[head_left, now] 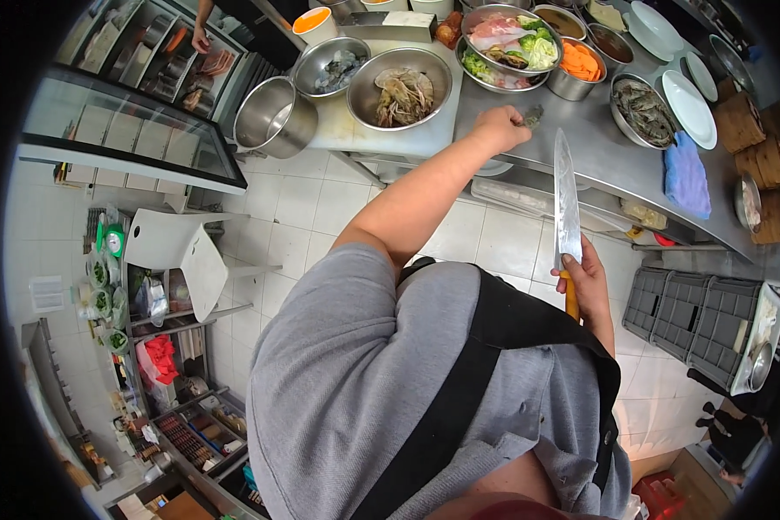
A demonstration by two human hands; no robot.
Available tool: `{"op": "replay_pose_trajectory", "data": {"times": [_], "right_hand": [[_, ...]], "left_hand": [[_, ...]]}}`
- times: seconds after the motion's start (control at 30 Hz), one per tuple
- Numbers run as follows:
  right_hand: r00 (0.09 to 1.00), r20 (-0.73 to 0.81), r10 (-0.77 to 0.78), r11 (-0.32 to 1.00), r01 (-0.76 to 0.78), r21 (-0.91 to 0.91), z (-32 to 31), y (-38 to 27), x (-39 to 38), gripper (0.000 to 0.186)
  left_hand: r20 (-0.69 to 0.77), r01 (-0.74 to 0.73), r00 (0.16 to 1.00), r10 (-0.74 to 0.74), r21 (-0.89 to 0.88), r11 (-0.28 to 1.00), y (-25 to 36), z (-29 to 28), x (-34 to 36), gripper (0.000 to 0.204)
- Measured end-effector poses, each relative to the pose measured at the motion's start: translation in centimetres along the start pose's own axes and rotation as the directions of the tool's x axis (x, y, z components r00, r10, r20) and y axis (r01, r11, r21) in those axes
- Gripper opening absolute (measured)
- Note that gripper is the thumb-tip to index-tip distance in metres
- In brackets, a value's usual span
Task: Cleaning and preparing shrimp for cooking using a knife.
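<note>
One grey shrimp (535,116) is jutting rightward from the pinching left hand (499,130), toward the forward-pointing yellow-handled steel knife (567,208) the right hand (588,282) is clasping.

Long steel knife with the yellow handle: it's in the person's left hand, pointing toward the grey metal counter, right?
Not the left hand: the head view shows the long steel knife with the yellow handle in the person's right hand. It does point toward the grey metal counter.
</note>
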State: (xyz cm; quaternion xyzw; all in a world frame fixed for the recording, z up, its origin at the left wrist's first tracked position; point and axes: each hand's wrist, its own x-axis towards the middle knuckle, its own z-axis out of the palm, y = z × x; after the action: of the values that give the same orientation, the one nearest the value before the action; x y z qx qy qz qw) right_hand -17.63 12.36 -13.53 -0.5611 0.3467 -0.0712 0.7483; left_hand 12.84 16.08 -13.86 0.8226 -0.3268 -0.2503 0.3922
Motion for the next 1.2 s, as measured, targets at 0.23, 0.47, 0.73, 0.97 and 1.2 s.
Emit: {"op": "replay_pose_trajectory", "data": {"times": [0.23, 0.47, 0.73, 0.97, 1.2], "right_hand": [[0.998, -0.038, -0.05, 0.998, 0.051, 0.032, 1.3, -1.0, -0.4, 0.05], [0.997, -0.003, -0.08, 0.993, 0.08, 0.084, 2.1, -1.2, -1.1, 0.051], [0.994, -0.025, -0.102, 0.993, 0.103, 0.053, 3.2, -1.6, -0.8, 0.047], [0.991, -0.002, -0.13, 0.99, 0.13, 0.057, 3.3, -3.3, -0.1, 0.045], [0.993, 0.058, -0.107, 0.993, 0.104, 0.047, 2.5, -2.1, -0.4, 0.046]], "left_hand": [[0.268, 0.122, 0.958, 0.103, -0.704, 0.7, 0.7, -2.7, -2.9, 0.031], [0.275, 0.145, 0.945, 0.175, -0.836, 0.529, 0.7, -4.6, -4.4, 0.035], [0.262, 0.187, 0.96, 0.096, -0.861, 0.473, 0.8, -4.8, -4.8, 0.02], [0.231, 0.133, 0.966, 0.114, -0.825, 0.549, 0.5, -4.2, -4.9, 0.026], [0.179, 0.084, 0.97, 0.162, -0.878, 0.471, 1.8, -6.3, -6.7, 0.027]]}}
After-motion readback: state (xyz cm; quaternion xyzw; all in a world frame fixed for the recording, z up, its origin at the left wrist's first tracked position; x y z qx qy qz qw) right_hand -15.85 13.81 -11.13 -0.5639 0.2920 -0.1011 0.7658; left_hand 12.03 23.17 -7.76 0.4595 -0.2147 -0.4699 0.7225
